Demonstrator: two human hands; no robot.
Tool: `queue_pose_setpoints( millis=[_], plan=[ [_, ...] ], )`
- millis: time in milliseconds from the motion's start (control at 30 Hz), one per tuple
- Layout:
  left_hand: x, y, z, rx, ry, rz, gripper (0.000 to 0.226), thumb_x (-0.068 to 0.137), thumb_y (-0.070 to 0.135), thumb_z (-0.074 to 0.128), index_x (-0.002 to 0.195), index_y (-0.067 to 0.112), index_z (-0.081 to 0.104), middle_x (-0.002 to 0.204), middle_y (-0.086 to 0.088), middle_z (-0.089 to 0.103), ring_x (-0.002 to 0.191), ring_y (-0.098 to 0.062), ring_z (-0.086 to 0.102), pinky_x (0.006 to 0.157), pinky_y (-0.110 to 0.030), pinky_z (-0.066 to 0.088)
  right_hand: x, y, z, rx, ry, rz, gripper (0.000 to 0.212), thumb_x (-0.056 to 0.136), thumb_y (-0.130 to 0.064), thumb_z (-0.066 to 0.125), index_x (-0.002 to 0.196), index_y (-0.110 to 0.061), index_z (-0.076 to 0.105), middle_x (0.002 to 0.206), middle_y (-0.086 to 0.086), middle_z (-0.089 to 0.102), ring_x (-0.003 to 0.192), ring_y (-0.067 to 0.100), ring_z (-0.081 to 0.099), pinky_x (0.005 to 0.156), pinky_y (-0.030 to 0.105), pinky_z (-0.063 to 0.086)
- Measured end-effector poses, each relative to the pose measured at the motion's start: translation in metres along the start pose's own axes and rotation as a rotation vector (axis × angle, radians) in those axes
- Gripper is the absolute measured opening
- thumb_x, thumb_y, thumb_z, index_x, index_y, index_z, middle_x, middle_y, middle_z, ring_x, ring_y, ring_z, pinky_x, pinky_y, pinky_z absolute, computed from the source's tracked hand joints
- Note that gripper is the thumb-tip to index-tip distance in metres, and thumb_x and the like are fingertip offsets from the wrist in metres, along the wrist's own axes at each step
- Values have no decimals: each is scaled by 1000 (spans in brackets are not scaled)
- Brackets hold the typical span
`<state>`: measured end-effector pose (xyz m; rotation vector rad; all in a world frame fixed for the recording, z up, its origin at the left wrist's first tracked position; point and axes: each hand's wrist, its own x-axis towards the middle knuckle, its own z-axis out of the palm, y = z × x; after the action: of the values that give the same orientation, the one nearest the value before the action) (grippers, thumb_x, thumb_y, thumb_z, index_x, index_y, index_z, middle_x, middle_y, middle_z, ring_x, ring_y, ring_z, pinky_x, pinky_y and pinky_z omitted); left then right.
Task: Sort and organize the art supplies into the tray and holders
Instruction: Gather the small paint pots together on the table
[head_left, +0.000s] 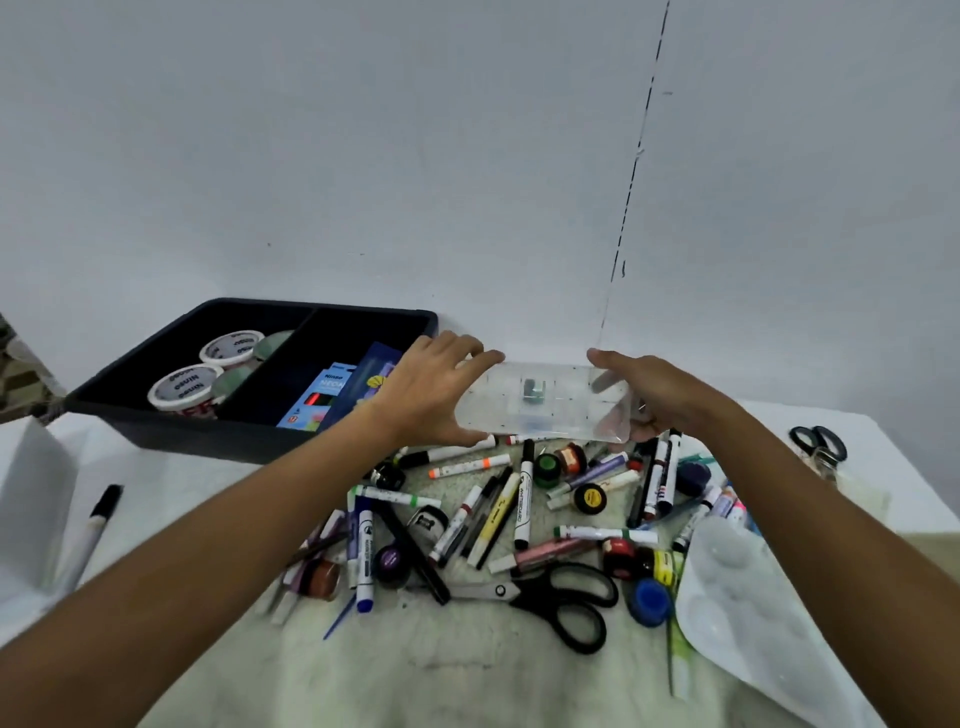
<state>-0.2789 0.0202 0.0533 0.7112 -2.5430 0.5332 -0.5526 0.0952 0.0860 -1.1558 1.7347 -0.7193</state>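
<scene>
Scissors (561, 597) nearest; marker pile (498, 509) beneath clear holder (545, 402); tray (171, 431) left.

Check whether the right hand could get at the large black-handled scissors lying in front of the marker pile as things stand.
Probably not right away: the right hand and left hand both hold the clear plastic organizer box. The large black-handled scissors lie uncovered, so the way is otherwise free.

Dark tray (156, 431) — black-handled scissors (566, 592), blue cap (648, 601), clear holder (540, 402).
</scene>
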Motion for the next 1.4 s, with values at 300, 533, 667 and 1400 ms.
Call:
queue_pose_setpoints(
  millis=[300, 533, 667, 1400],
  plan=[
    [-87, 35, -25, -246, -123, 7, 83, 67, 63, 63, 128, 7, 55, 106, -11, 60, 92, -28, 57, 72, -40, 49, -88, 23, 112, -991, 155, -611, 107, 65, -91, 25, 150, -26, 28, 152, 5, 33, 138, 24, 28, 115, 46, 22],
    [-172, 81, -37, -388, -328, -5, 89, 67, 70, 61, 134, 12, 51, 125, -6, 61, 110, -23, 58, 93, -34, 41, -129, 87, 165, -988, -39, -652, 99, 68, -79, 59, 144, -21, 35, 126, -4, 44, 114, 13, 37, 100, 34, 37],
    [-200, 102, -37, -445, -310, 13, 85, 69, 71, 59, 128, 10, 56, 120, -6, 61, 105, -20, 59, 86, -31, 46, -148, 105, 177, -930, -100, -655, 97, 67, -79, 61, 141, -21, 39, 125, -8, 42, 114, 10, 38, 95, 27, 35],
    [-191, 50, -15, -335, -391, -513, 68, 74, 67, 48, 128, 27, 59, 114, 3, 53, 117, -20, 38, 101, -43, 31, -34, 41, 203, -785, -65, -608, 61, 90, -3, 53, 143, -31, 43, 124, 6, 44, 114, 23, 42, 91, 33, 41]
  ],
)
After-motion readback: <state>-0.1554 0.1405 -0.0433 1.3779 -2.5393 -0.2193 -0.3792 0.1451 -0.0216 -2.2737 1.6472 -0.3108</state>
